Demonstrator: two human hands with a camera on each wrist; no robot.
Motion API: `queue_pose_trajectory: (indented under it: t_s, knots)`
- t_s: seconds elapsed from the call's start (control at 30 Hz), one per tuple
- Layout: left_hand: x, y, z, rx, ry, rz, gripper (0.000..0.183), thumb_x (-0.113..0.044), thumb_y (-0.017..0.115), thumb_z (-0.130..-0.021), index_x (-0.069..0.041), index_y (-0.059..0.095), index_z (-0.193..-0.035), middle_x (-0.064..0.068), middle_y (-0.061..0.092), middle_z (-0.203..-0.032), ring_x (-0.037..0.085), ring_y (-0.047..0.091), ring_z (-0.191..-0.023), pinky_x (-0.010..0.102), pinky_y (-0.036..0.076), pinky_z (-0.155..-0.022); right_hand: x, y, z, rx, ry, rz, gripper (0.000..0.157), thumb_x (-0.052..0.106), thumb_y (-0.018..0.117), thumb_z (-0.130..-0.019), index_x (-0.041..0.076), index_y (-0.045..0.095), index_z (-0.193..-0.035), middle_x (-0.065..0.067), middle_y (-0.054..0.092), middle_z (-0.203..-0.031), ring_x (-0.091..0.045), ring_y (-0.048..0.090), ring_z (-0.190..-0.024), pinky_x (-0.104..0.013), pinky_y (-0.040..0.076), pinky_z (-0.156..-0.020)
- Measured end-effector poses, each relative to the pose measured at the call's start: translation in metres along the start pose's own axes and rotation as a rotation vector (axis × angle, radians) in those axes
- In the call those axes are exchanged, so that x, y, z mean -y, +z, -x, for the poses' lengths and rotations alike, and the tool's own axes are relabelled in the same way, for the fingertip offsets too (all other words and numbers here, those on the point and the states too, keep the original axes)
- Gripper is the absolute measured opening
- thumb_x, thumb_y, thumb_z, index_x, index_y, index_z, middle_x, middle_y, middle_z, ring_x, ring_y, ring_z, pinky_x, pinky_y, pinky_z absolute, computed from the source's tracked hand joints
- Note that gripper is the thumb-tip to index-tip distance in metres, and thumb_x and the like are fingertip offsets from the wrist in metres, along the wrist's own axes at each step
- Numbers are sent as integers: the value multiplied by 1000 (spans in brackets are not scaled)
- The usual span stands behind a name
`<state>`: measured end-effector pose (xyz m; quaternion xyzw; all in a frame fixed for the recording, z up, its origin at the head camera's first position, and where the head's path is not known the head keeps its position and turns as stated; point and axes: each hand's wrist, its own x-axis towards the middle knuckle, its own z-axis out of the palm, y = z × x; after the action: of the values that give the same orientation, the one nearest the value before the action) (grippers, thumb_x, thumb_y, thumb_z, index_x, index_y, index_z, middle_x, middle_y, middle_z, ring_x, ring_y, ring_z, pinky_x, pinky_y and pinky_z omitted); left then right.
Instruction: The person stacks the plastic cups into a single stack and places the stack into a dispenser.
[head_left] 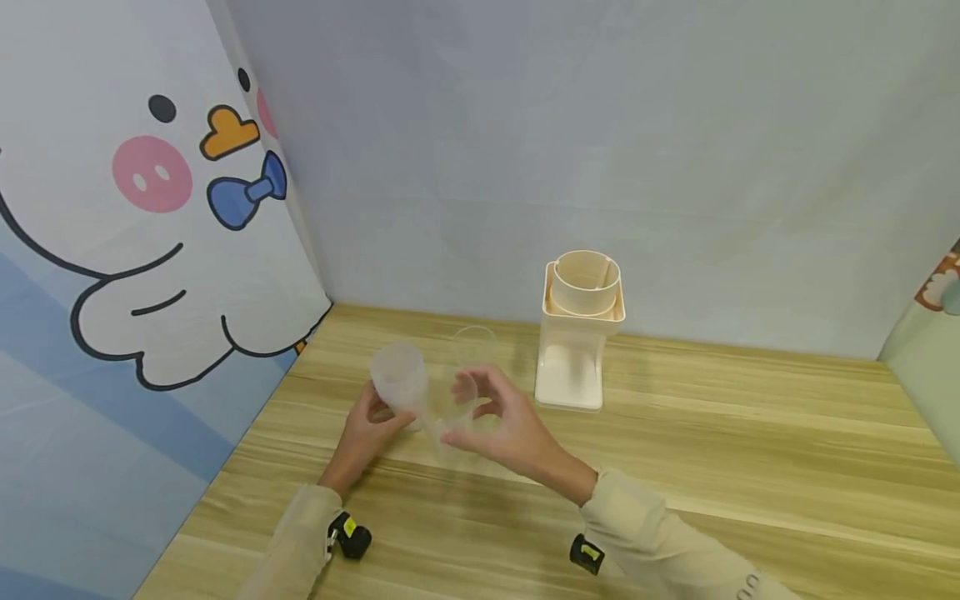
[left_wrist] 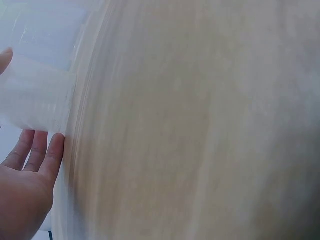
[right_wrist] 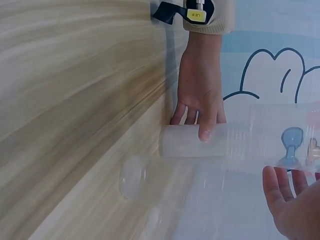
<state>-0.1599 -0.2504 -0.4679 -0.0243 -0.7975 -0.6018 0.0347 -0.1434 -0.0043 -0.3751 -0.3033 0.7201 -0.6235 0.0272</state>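
My left hand grips a small stack of translucent plastic cups low down near the tabletop, thumb on the near side. In the right wrist view, several ridged rims show on the stack. The right hand curls its fingers and thumb around a clear plastic cup, close to the stack's open end. Whether that cup touches the stack, I cannot tell. Behind it, another clear cup stands on the table. The left wrist view shows the left fingers against the cup wall.
A cream-coloured stand with a round open holder on top is at the back, right of the hands. The wood-grain table meets a pale cloth backdrop. A cartoon-printed sheet hangs at left.
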Motion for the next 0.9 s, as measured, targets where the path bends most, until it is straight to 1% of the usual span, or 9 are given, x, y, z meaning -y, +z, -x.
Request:
queue_pose_trajectory:
  t_s: [0.1, 0.17, 0.33, 0.53, 0.63, 0.67, 0.7, 0.87, 0.9]
  knots:
    - [-1, 0, 0, -5, -8, -3, 70, -18, 75, -83, -10, 36, -141, 16, 52, -129, 29, 50, -114, 44, 44, -94, 14, -1, -4, 3, 8, -6, 60, -3, 78, -72, -4, 48, -124, -19, 58, -115, -37, 56, -106, -49, 48, -84]
    - [-1, 0, 0, -8, -16, -7, 70, -19, 75, -83, -11, 36, -141, 15, 52, -129, 28, 50, -114, 43, 45, -93, 22, -1, -6, 4, 3, 4, 58, -3, 77, -73, -5, 48, -122, -19, 58, -114, -38, 56, -104, -48, 48, -84]
    - [-1, 0, 0, -6, -21, -14, 72, -20, 75, -83, -10, 35, -142, 15, 52, -130, 29, 50, -115, 43, 45, -93, 24, 0, -13, 0, -6, 15, 56, -2, 77, -74, -5, 48, -122, -19, 57, -114, -38, 56, -103, -46, 49, -84]
    - [-1, 0, 0, 1, -18, -15, 72, -22, 75, -83, -9, 35, -142, 16, 51, -131, 30, 50, -116, 44, 45, -94, 24, 0, -20, -5, -9, 0, 58, -2, 78, -73, -6, 48, -123, -20, 56, -115, -40, 55, -104, -50, 48, -86]
    - [-1, 0, -1, -1, -18, -14, 71, -21, 75, -83, -9, 35, -141, 16, 51, -131, 30, 50, -116, 44, 45, -93, 23, 0, -23, -8, -10, -6, 59, -3, 78, -73, -6, 48, -124, -22, 56, -115, -42, 54, -105, -52, 47, -86]
    - [-1, 0, -1, -1, -18, -11, 71, -21, 75, -83, -9, 35, -141, 17, 51, -131, 30, 50, -116, 44, 45, -93, 17, 0, -25, -14, -14, -2, 59, -1, 78, -74, -5, 48, -124, -20, 56, -115, -40, 55, -104, -50, 48, -86]
    - [-1, 0, -1, -3, -16, -11, 71, -20, 75, -83, -9, 35, -141, 17, 51, -130, 30, 50, -116, 44, 45, -93, 16, 1, -27, -20, -19, -6, 59, -1, 78, -73, -5, 49, -124, -20, 56, -115, -41, 55, -104, -51, 48, -85]
    - [-2, 1, -1, -11, -19, -11, 69, -21, 75, -83, -8, 37, -139, 17, 53, -128, 30, 51, -114, 43, 46, -92, -8, 1, -40, -55, -44, 14, 59, 7, 81, -73, 3, 52, -124, -12, 58, -112, -32, 57, -101, -43, 51, -82]
    - [-2, 1, -1, -12, -22, -12, 69, -22, 75, -83, -8, 37, -139, 17, 53, -128, 30, 51, -114, 43, 46, -92, -8, 1, -42, -57, -44, 11, 59, 7, 81, -73, 3, 52, -124, -12, 58, -112, -33, 57, -101, -43, 51, -82]
